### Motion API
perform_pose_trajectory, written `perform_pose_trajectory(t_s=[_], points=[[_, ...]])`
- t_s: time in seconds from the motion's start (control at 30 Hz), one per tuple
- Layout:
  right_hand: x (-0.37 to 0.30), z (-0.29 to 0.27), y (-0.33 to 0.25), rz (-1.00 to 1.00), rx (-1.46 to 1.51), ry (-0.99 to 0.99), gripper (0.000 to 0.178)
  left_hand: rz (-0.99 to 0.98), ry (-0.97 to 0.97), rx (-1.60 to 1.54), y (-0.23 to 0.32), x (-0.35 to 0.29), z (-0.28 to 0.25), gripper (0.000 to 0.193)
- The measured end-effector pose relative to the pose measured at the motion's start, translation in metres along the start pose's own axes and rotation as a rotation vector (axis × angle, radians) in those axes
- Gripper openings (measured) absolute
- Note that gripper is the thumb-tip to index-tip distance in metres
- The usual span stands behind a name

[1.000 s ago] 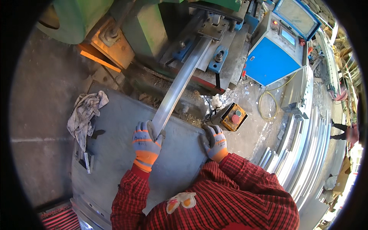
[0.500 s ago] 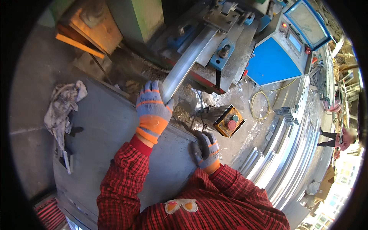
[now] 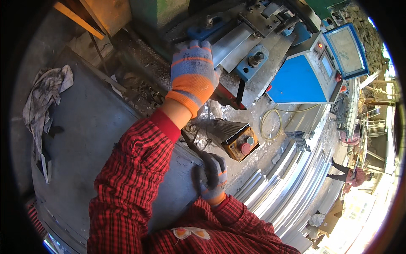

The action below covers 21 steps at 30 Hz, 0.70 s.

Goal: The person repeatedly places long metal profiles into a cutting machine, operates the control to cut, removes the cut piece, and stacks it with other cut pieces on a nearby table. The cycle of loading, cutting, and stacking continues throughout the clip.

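Observation:
My left hand (image 3: 193, 78), in a grey and orange work glove, is closed on the near end of a silver metal bar (image 3: 230, 48). The bar's far end goes in under the steel die block (image 3: 264, 21) of a machine. Blue clamp blocks (image 3: 251, 64) are bolted on both sides of it. My right hand (image 3: 215, 180), gloved alike with a dark palm, is at the edge of the grey metal table (image 3: 97, 139). Its fingers are curved and apart, slightly blurred, with nothing seen in them. Just beyond stands a button box (image 3: 241, 144) with a red and a green button.
A blue control cabinet (image 3: 300, 82) with an opened lid stands at the right. Long silver profiles (image 3: 283, 182) lie in a pile on the floor, near a coiled yellow hose (image 3: 270, 125). A dirty rag (image 3: 44, 101) lies on the table's left. Another person (image 3: 353, 175) stands far right.
My left hand has moved forward and right, bringing the bar farther into the machine. My right hand stays by the table edge. The whole view has shifted a little.

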State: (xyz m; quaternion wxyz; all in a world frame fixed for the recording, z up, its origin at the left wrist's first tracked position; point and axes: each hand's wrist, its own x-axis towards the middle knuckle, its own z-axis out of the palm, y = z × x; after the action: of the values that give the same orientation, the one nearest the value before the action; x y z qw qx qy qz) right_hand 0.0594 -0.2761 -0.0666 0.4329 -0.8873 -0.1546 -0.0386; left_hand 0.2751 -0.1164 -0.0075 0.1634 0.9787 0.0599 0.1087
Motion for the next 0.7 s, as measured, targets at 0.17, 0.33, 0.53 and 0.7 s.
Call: perform_pose_trajectory(t_s=[0.17,0.33,0.53,0.7], points=[[0.004,-0.002,-0.003,0.009,0.022,-0.010,0.048,-0.002,0.004,-0.017,-0.005,0.001,0.005,0.069],[0.004,0.000,0.005,-0.034,0.027,0.024,0.048,-0.029,0.082,-0.065,-0.016,-0.019,-0.007,0.086],[0.000,0.000,0.000,0.010,0.064,0.041,0.049,0.044,0.093,0.018,-0.029,-0.031,0.006,0.075],[0.001,-0.001,-0.006,0.005,0.022,0.049,0.048,0.036,0.018,0.055,-0.022,-0.028,0.005,0.071]])
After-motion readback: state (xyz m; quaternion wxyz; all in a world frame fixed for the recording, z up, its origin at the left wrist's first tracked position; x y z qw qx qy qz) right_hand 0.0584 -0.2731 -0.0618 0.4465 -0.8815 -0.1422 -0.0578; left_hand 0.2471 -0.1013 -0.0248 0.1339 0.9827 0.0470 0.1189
